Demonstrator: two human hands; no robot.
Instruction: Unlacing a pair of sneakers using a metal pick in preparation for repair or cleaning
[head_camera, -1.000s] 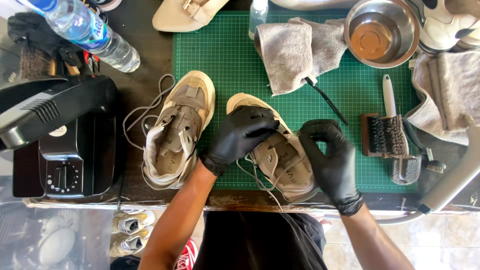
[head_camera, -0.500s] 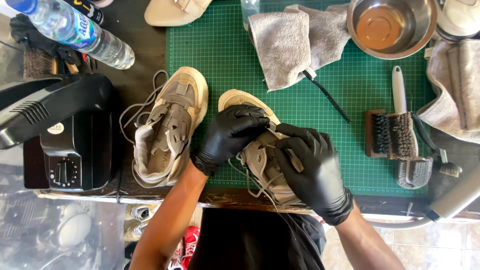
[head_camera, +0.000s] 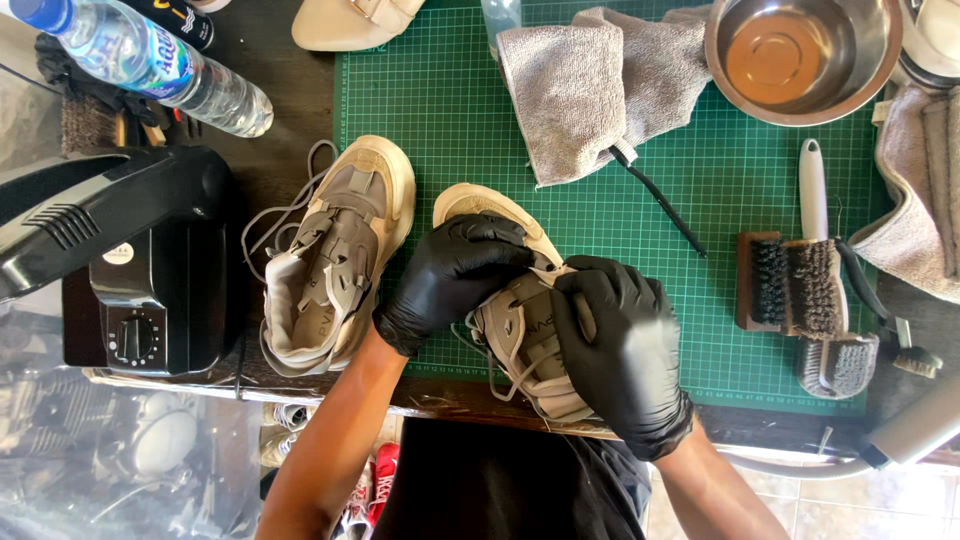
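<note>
Two beige sneakers lie on a green cutting mat (head_camera: 700, 180). The left sneaker (head_camera: 335, 255) rests untouched with its laces loose, partly off the mat's edge. Over the right sneaker (head_camera: 520, 340) both of my black-gloved hands are at work. My left hand (head_camera: 450, 280) grips the shoe's toe and upper. Fingers of my right hand (head_camera: 620, 345) pinch a beige lace at the tongue and cover the shoe's right side. Loose lace ends hang over the table's front edge.
A black appliance with a dial (head_camera: 130, 270) stands at left and a water bottle (head_camera: 150, 65) lies above it. Grey towels (head_camera: 610, 85), a steel bowl (head_camera: 800, 55), brushes (head_camera: 810, 290), a thin black tool (head_camera: 660, 200) and a beige sandal (head_camera: 350, 20) lie around the mat.
My right hand has moved left from beside the right sneaker onto its tongue and taken hold of the lace. My left hand stays on the shoe's front.
</note>
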